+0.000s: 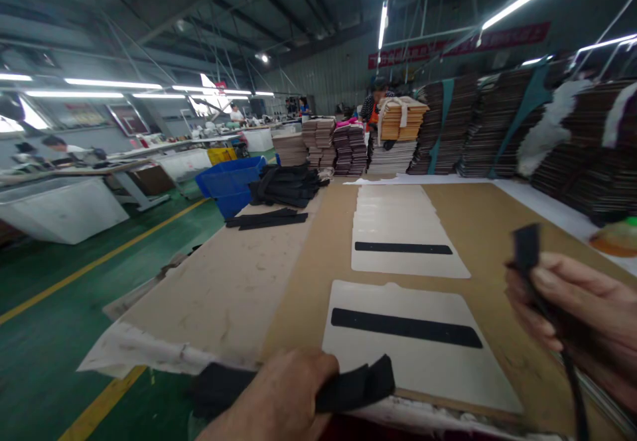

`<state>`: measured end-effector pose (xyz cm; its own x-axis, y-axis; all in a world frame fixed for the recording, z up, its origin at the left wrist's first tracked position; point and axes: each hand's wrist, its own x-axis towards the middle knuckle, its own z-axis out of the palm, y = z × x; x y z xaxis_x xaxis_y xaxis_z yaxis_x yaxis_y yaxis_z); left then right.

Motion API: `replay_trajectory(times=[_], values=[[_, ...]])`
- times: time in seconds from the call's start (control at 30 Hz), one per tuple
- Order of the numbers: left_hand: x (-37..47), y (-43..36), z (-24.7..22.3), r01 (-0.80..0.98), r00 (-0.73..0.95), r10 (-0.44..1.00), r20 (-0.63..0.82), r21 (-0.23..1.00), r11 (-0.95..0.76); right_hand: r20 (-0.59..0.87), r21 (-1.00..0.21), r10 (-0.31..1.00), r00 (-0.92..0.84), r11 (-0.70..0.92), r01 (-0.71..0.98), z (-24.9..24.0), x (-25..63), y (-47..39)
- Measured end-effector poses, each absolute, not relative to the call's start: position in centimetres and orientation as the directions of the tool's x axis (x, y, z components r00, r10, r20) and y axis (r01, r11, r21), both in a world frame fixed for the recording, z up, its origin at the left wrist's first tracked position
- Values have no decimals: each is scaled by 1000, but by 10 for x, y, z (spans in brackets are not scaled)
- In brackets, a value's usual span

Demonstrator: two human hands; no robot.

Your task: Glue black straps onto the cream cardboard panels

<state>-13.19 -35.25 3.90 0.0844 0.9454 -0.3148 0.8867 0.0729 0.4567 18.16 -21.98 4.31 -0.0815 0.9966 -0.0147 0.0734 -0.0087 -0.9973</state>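
Observation:
My left hand (291, 388) is closed around a bundle of black strips (355, 388) at the table's near edge. At the right, my right hand (582, 302) pinches one black strip (526, 245), whose long end hangs down below the fingers. Between the hands lies a pale panel (398, 368) with a black strip (405, 328) flat across it. Behind it, several overlapping pale panels (393, 219) lie in a row, the nearest with a black strip (403, 248) across it.
A heap of black strips (288, 186) lies at the table's far left, with loose strips (266, 219) before it. A blue bin (231, 179) stands beyond. Tall stacks of dark pieces (468, 126) line the back, where a person (371, 106) stands. Brown board (303, 288) covers the table.

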Motion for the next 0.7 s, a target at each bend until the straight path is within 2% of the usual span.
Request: replay_trajectory(times=[0.1, 0.2, 0.33, 0.57, 0.7], values=[[-134, -326, 20, 956, 188, 971, -151, 255, -145, -207, -965, 913, -351, -133, 225, 52, 147, -201], [-132, -300, -5, 953, 253, 967, -27, 178, -244, -250, -924, 821, -514, -44, 379, 42, 102, -183], [-133, -284, -25, 955, 237, 971, -20, 191, -228, -265, -864, 748, -608, 96, 495, 17, 61, -160], [-144, -284, -42, 941, 259, 966, 20, 219, -257, -226, -800, 692, -686, 270, 536, -15, 19, -142], [-145, -284, -45, 943, 257, 966, 31, 212, -257, -217, -781, 676, -704, 313, 540, -30, 8, -138]])
